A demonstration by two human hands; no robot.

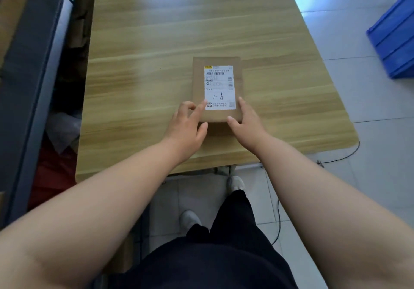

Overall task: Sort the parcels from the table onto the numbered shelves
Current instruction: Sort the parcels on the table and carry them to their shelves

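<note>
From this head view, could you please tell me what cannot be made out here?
- Shipping label fine print, head view: too small and blurred.
- Cardboard parcel near edge: covered by left hand and right hand; grip or mere touch unclear.
- Dark shelving at left: cut by frame edge, no numbers visible.
- Blue crate: cut by right edge, contents hidden.

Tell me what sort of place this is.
Probably a parcel sorting room: a cardboard parcel with a printed shipping label lies on a long wooden table, a blue plastic bin stands on the tiled floor, and what looks like a metal rack runs along the left.
</note>
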